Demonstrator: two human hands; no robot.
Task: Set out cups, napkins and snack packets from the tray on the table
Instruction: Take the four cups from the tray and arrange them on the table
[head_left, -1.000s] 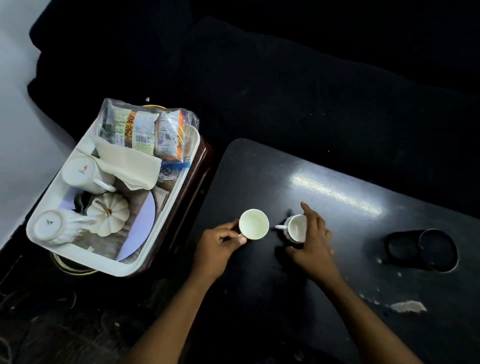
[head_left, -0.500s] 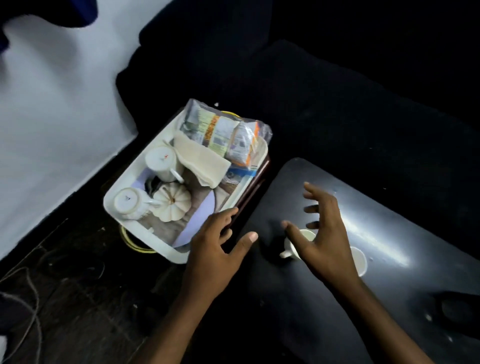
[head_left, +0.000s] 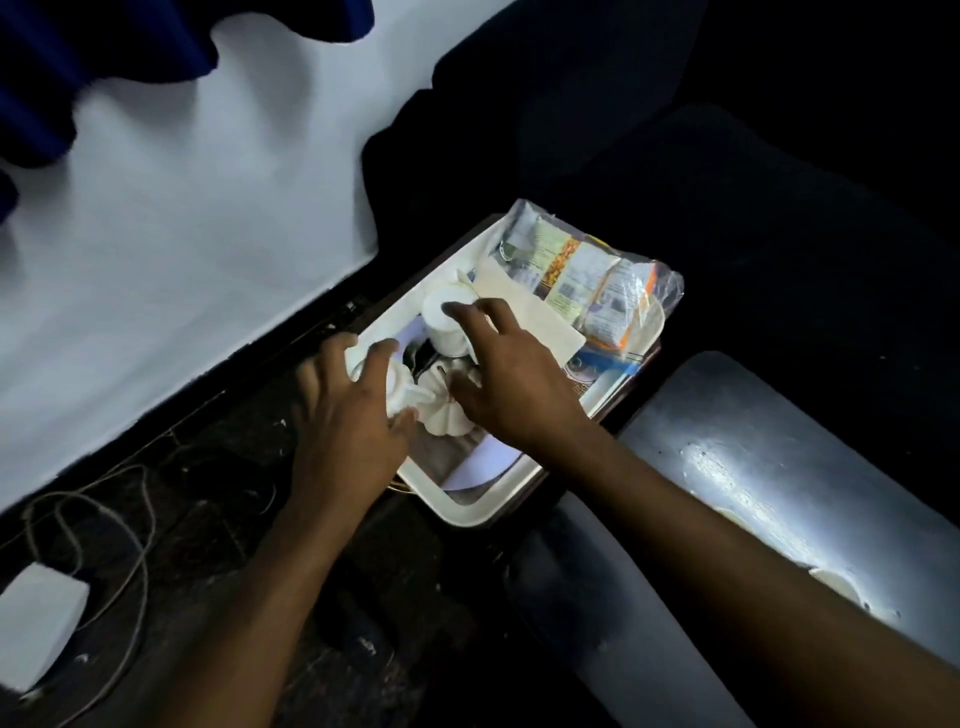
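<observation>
Reaching into the tray (head_left: 467, 512).
My left hand (head_left: 343, 431) grips the near cup (head_left: 397, 387); my right hand (head_left: 509, 384), fingers spread, touches the far cup (head_left: 441, 322).

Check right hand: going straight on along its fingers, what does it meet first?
The farther white cup in the tray: the right hand points up-left, and its fingertips overlap the cup in the picture. Whether they touch it is unclear from this one view.

You have, off-task: white pumpkin ornament (head_left: 442, 413) | cables (head_left: 124, 470) looped on dark floor | white box (head_left: 39, 621) lower left | blue cloth (head_left: 130, 41) top left
</observation>
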